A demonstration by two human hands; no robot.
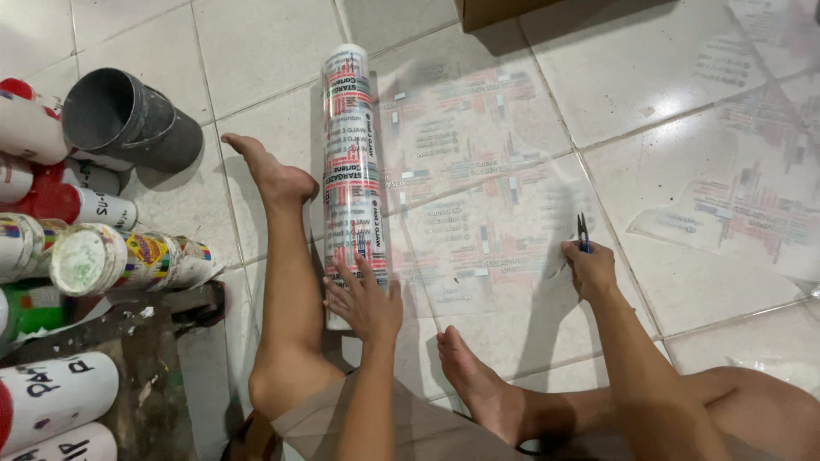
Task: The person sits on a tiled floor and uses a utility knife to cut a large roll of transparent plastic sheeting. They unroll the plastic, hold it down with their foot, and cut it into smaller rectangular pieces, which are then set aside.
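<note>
A roll of clear printed film [351,166] lies on the tiled floor, partly unrolled to the right into a flat transparent sheet [483,183]. My left hand [366,299] rests open on the near end of the roll, fingers spread. My right hand [588,266] holds small blue-handled scissors [582,232] at the sheet's right edge, blades pointing away from me. My bare legs and feet lie on either side of the roll.
A grey pipe section [128,119] and several printed and white tubes [102,256] are stacked at the left. More cut transparent printed sheets [752,205] lie at the right. A brown cardboard box edge [495,10] shows at the top.
</note>
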